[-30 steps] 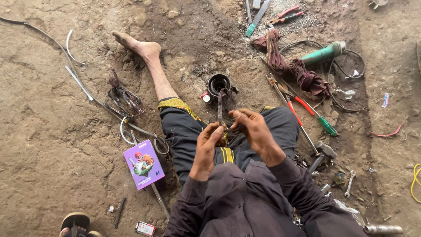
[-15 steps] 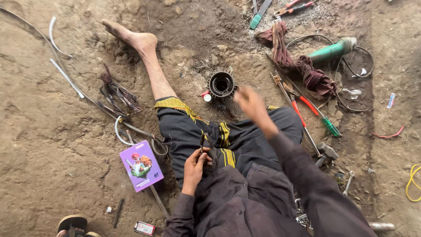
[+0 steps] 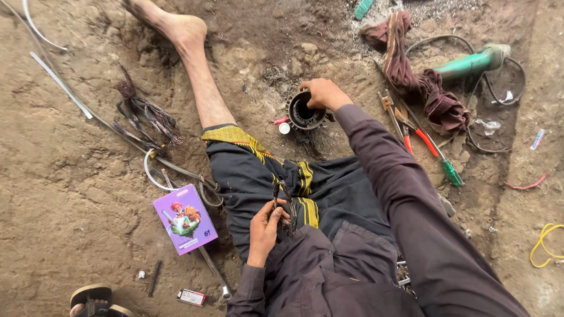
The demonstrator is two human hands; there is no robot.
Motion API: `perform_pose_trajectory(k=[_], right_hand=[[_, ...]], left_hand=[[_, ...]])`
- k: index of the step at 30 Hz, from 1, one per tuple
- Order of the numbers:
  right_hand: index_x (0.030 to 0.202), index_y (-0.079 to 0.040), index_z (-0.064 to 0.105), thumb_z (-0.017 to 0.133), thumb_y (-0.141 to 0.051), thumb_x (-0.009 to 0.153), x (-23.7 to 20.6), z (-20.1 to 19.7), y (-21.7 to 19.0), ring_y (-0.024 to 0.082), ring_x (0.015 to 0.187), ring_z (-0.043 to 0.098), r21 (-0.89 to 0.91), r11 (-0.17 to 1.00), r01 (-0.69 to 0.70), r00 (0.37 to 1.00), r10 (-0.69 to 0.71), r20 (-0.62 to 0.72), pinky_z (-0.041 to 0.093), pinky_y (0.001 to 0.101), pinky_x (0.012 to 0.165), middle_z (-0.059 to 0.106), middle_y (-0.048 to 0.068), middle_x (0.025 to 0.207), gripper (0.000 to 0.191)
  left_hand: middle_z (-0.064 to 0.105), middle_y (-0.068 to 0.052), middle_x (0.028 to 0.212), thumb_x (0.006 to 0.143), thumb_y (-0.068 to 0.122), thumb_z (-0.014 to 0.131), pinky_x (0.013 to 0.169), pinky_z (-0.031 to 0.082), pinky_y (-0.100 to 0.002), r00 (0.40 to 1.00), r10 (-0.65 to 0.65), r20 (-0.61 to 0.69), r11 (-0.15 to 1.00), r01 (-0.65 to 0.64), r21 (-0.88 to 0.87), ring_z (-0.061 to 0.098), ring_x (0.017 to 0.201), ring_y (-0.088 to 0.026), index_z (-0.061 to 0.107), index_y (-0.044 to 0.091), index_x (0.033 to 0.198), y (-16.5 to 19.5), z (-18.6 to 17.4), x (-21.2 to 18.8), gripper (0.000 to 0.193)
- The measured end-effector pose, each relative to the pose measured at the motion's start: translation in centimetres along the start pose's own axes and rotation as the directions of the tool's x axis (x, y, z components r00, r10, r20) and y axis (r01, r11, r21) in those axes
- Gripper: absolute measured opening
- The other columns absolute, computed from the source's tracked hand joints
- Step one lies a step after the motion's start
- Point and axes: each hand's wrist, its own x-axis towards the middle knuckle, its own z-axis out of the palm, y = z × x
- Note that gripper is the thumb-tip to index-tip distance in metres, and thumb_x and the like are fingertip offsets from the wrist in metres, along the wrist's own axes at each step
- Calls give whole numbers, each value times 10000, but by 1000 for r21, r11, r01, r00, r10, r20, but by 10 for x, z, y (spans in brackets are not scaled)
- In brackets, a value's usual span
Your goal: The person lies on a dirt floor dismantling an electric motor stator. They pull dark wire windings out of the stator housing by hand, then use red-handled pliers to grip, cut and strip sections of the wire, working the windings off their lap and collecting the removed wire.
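The person sits on the bare dirt ground with one leg stretched out, and the right hand reaches forward to the dark round metal motor housing standing open-end-up on the earth just past the knee; the fingers curl over its far rim, gripping it. The left hand rests low over the lap, its fingers closed narrowly around a thin dark bent metal strip that rises upright above the thumb. A small white cap and a short red piece lie just beside the housing on its left. To the right of the reaching arm lie red-handled pliers and a green-handled screwdriver, near a crumpled maroon cloth and a green power tool. A purple printed packet lies on the dirt beside the left thigh, and a bundle of dark stripped wires rests well apart near the outstretched leg.
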Motion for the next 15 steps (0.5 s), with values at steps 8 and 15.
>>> perform_pose_trajectory(k=[8,15], right_hand=[[1347,-194,668,579,87,676,-60,53,62,305,1337,591,266,862,432,847,-286,-449,483,377,1128,635,79,1426,733],[1482,-203,540,499,114,710,-86,71,94,367,1542,295,311,830,462,860,-335,-386,312,415,1237,468,82,1592,835]], left_hand=[[717,-17,824,1026,171,598,696,534,-230,1000,-12,4,998,12,-63,651,738,-64,689,19,1165,-10,3,5,225],[715,-13,832,1036,176,607,726,514,-218,997,73,11,996,-73,44,628,780,-48,697,24,1173,-12,10,-2,223]])
